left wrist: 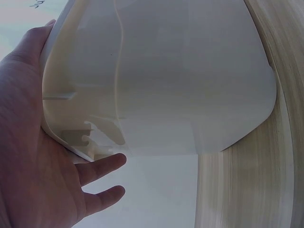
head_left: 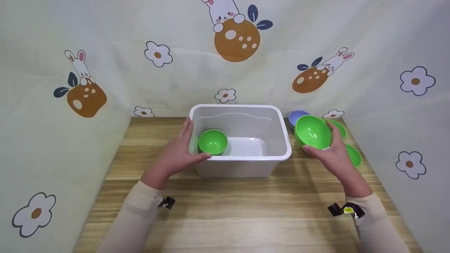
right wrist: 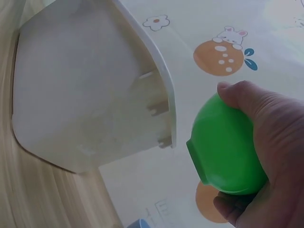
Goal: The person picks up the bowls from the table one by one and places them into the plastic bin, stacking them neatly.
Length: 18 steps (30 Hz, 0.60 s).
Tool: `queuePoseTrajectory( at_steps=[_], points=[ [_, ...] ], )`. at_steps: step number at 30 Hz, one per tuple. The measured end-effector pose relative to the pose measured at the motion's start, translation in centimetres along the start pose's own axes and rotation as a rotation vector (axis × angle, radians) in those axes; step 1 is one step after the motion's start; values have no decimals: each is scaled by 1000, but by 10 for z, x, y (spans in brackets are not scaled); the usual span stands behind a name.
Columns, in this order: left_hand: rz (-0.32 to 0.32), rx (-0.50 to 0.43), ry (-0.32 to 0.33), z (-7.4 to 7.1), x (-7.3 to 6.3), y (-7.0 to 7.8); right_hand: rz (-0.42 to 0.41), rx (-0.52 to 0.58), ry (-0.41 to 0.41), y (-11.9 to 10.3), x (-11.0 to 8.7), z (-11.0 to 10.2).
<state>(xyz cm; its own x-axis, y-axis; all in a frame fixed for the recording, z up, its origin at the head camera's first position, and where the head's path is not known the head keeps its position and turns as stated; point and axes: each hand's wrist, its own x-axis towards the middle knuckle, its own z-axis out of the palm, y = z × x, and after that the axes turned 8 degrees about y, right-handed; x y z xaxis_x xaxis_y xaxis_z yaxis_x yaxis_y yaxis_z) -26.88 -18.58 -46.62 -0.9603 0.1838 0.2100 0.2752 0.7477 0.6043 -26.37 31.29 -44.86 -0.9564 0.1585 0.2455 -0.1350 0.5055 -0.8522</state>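
Note:
A white plastic bin [head_left: 242,168] stands on the wooden table, and one green bowl [head_left: 213,142] sits in its left part. My left hand [head_left: 175,151] rests against the bin's near left corner, thumb along the front rim. In the left wrist view, two straight fingers [left wrist: 102,170] reach beside the bin wall. To the right of the bin my right hand [head_left: 332,151] holds another green bowl [head_left: 313,132] above the table, its inside facing the head camera. The right wrist view shows the thumb and fingers around this bowl [right wrist: 228,147], with its foot toward the bin.
Behind the held bowl, a blue-purple bowl [head_left: 296,117] stands near the back wall. Two more green bowls, one farther back [head_left: 339,129] and one nearer [head_left: 354,155], are partly hidden by my right hand. Printed cloth [head_left: 168,84] encloses the table [head_left: 225,211] at the back and sides.

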Motion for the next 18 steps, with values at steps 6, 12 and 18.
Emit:
queuePoseTrajectory(
  at_steps=[6,12,18],
  points=[
    [3,-3,3,0,0,0,-35,-2,-15,-13,5,6],
    [7,8,10,1,1,0,-60,-8,-31,-20,8,12],
    [6,3,11,1,0,0,-71,-1,-55,-28,11,19]
  ],
)
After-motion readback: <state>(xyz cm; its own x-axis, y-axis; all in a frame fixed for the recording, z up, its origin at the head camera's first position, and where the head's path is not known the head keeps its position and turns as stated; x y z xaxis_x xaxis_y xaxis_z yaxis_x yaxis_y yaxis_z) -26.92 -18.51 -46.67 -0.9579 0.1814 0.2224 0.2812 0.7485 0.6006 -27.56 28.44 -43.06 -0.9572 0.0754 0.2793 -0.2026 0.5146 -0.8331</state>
